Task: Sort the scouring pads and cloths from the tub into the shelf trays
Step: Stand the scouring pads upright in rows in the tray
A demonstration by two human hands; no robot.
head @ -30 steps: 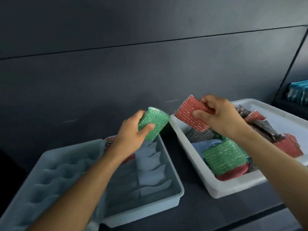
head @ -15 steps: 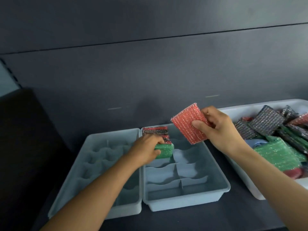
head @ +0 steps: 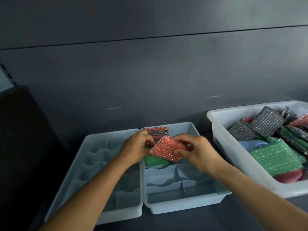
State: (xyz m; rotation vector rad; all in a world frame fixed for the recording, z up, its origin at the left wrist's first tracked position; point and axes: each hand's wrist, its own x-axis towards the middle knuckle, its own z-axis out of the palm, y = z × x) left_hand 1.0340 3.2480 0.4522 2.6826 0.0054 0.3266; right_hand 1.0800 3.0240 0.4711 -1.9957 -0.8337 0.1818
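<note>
Now tip the red glittery mesh scouring pad (head: 165, 150), pinched in the right hand (head: 198, 152) above the pale blue divided plastic tray (head: 183, 206), upright and slot beside the green glittery pad (head: 155, 160), steadying the row of standing pads (head: 155, 131) with the left hand (head: 136, 147), curled there, grip impossible to tell.

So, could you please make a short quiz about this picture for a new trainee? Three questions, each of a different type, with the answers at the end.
1. True or false: the right hand grips a red pad.
2. What colour is the cloth in the tub?
3. The green pad just under the red pad lies in: A) the tub; B) the right tray; C) neither of them.

Key: 1 true; 2 blue; 3 B.
</note>
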